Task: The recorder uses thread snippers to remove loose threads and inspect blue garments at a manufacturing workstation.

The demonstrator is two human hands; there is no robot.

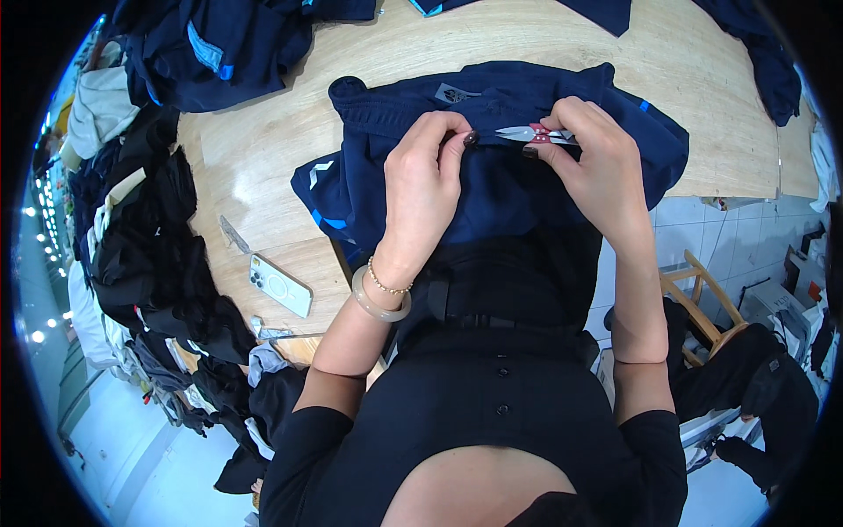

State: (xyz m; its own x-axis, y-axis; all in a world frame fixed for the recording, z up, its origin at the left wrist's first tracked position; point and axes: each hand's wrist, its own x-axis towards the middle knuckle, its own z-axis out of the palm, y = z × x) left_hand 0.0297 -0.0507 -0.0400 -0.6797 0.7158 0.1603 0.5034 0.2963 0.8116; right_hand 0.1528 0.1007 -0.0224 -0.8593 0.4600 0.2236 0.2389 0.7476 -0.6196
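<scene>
A navy garment with a gathered elastic waistband and light blue trim lies spread at the table's near edge. My left hand is pinched closed over its waistband area; whatever sits between thumb and forefinger is too small to make out. Facing it, my right hand is closed around small thread snips with a red handle. Their pointed blades aim left toward my left fingertips, just above the cloth, a short gap apart. A grey printed patch shows inside the garment above my left hand.
More navy garments are heaped at the far left of the wooden table. A white phone lies near the table's left edge. Dark clothes pile up along the left. A wooden stool stands at lower right.
</scene>
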